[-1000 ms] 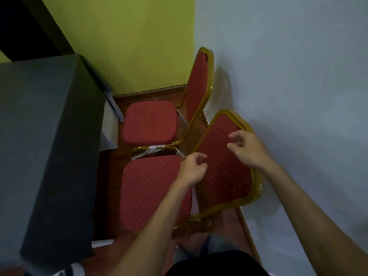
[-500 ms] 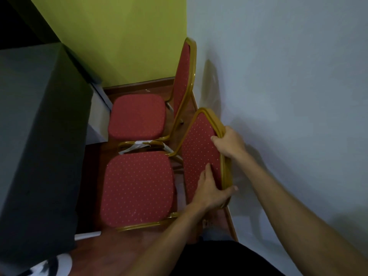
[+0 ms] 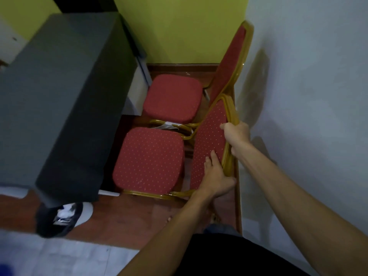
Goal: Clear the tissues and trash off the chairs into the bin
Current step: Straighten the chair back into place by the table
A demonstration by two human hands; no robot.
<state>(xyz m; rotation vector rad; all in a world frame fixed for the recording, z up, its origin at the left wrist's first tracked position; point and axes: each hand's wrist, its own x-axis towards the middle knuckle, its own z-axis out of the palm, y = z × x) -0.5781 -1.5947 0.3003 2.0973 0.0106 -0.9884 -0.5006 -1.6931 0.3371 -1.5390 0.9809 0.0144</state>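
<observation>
Single head-worn view, steep downward look, close over near chair point(image 3: 148, 160), wall corner ahead, wide-angle.

Function room: red banquet chairs point(image 3: 151, 158)

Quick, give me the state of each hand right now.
Left hand: closed on the lower edge of the near chair's backrest.
Right hand: closed on the backrest's gold frame, higher up.

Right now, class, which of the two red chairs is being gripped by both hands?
The nearer chair, with white-dotted fabric: left hand and right hand clasp its backrest frame. The plain-red far chair is untouched.
</observation>
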